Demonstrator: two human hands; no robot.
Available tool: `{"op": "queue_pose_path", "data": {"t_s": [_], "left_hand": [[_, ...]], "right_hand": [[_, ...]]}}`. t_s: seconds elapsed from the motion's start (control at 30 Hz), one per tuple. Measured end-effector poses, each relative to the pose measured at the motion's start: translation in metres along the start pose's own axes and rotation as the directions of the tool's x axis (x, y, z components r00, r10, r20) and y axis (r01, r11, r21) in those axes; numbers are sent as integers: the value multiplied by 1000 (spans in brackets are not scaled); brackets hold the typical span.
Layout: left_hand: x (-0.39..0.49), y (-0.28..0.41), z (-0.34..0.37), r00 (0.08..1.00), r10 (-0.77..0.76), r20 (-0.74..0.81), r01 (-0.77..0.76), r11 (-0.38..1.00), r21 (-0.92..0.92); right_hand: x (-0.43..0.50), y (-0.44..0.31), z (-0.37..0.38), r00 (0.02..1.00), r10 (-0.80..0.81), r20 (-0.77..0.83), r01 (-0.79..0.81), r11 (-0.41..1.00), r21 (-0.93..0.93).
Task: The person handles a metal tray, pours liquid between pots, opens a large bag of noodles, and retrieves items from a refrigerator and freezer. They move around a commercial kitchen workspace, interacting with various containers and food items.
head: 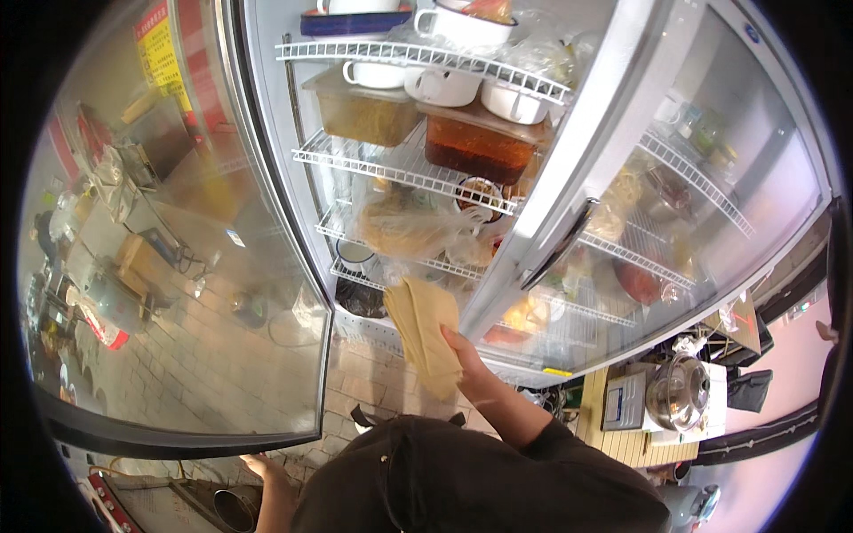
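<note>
My right hand (pixel 466 360) grips a folded bundle of thin yellowish-tan sheets (pixel 423 326), with the thumb on its near face. Their material is unclear. The bundle is in front of the lower shelves of an upright refrigerator (pixel 540 193). At lower left, my left hand (pixel 260 464) is at the outer edge of the swung-out glass door (pixel 200 320); part of the hand is hidden, and its grip is unclear. Inside, a clear plastic bag with pale yellow contents (pixel 406 230) lies on a middle shelf. Below it are a white enamel mug (pixel 354 252) and a black plastic bag (pixel 360 296).
Higher shelves hold a tub with dark red contents (pixel 476 146), a yellowish tub (pixel 366 113) and several white enamel mugs (pixel 443 86). The other glass door (pixel 720 180) is closed. To the right, a slatted table (pixel 593 416) bears a glass-lidded pot (pixel 678 393). Paving (pixel 380 373) lies below.
</note>
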State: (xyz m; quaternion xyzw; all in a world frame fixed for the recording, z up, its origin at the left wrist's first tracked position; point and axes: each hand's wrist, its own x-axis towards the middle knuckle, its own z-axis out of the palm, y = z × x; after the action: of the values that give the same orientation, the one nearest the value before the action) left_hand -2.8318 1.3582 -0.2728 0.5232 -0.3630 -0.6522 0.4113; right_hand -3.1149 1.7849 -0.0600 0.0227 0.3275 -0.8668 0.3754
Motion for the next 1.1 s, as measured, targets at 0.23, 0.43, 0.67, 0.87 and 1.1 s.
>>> {"op": "queue_pose_path", "data": {"t_s": [0.23,0.43,0.67,0.87,1.1], "left_hand": [[-144,-51,9,927,-22,375,-57,979,197],[-262,-40,68,478,-373,795,-156,855,494],[-372,3,175,-223,-475,852,52,866,497],[-431,6,225,-288,-293,912,369,845,388],[-374,-9,207,-161,-318,934,685,646,337]], "right_hand": [[-115,-34,-77,999,-23,45,15,985,174],[-196,-46,-145,992,-116,50,106,981,165],[-232,-85,-106,966,-240,94,248,966,-76],[-194,-78,-49,964,-248,91,224,585,-780],[-158,-45,-33,959,-275,72,212,525,-824]]}}
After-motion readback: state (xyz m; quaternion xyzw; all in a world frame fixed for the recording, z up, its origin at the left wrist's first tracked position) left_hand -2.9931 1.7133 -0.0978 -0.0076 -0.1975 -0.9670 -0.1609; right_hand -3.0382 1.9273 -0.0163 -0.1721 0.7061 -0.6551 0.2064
